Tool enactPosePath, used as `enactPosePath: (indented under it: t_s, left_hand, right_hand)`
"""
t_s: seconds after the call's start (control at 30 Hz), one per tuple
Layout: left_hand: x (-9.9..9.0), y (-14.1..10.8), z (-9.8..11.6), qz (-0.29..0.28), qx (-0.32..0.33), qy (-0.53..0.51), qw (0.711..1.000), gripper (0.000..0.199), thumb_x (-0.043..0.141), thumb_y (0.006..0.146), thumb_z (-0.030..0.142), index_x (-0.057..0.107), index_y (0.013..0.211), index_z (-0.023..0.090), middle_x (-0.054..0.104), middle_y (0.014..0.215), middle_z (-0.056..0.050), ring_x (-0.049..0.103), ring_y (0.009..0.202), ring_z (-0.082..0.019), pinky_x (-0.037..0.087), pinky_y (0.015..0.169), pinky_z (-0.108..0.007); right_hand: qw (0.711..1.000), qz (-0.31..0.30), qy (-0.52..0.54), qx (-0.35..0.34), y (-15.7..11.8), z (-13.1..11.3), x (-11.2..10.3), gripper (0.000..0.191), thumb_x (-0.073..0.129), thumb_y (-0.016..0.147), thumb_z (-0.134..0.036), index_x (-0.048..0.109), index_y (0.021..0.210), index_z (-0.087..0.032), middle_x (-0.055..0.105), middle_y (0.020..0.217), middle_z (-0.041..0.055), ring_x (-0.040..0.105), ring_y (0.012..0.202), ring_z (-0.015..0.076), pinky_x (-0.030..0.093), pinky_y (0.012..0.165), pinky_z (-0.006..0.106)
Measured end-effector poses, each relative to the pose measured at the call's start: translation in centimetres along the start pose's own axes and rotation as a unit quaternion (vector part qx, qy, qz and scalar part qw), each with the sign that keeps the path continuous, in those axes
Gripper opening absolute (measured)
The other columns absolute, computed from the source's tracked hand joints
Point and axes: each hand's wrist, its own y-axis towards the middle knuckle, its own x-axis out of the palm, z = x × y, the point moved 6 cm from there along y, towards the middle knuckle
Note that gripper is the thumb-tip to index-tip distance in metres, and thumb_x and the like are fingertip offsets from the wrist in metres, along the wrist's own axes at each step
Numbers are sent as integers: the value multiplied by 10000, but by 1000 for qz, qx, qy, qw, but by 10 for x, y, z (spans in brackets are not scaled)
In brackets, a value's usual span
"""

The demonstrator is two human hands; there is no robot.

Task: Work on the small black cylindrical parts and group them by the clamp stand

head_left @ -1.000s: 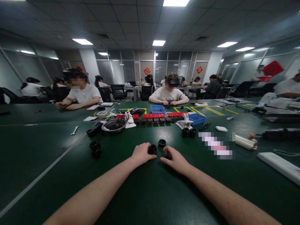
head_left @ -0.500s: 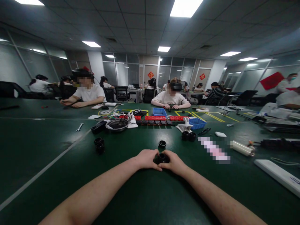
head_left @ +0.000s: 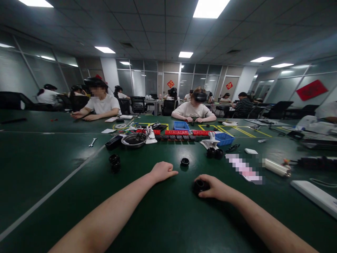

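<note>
My right hand is closed around a round black part with a hole in its top, low over the green table. To its left, my left hand has its fingers curled in and its thumb pointing right. Nothing shows in that hand. Beyond the two hands a small black ring lies by itself on the table. Two more black round parts stand close together at the left. Another pair of black round pieces sits at the right, by a white clamp.
Red and black power strips run across the middle, near blue bins. A black round dish and a wrench lie at left. A cream cylinder and a long white box lie at right. Co-workers sit opposite.
My hands have come apart. The right one has carried the black part to the right and nearer me; the left has let go of it and drawn slightly left, fingers curled.
</note>
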Motion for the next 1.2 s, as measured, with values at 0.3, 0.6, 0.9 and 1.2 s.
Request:
enactPosePath:
  t_s: [0.3,0.6,0.9,1.2]
  left_hand:
    - [3,-1,3,-11,-31,9,999,395,403,711,529,490,541,183,536,595,4,512,594,-143,334,517,-228]
    - [5,-3,5,-5,-13,15,1000,402,380,721,535,490,556,185,538,600,0,507,587,-142,341,521,-226]
    - [7,-1,4,21,14,43,999,409,356,736,530,460,542,185,528,575,1,493,561,-141,295,468,-218]
    - [8,2,4,-4,-12,57,998,391,373,736,515,486,568,181,535,591,6,500,584,-133,295,499,-214]
  right_hand:
    - [977,130,-40,166,-33,72,-56,393,629,558,-357,560,885,-150,600,860,68,554,782,199,416,692,283]
    - [941,198,-117,249,-11,108,-85,487,591,544,-513,576,853,-137,620,818,90,574,731,216,415,603,274]
    - [857,325,-235,323,12,115,-92,536,433,629,-610,576,836,-136,582,877,151,557,803,269,410,584,318]
    - [881,318,-214,276,11,127,-92,518,501,618,-547,582,875,-105,590,858,134,558,792,233,406,619,273]
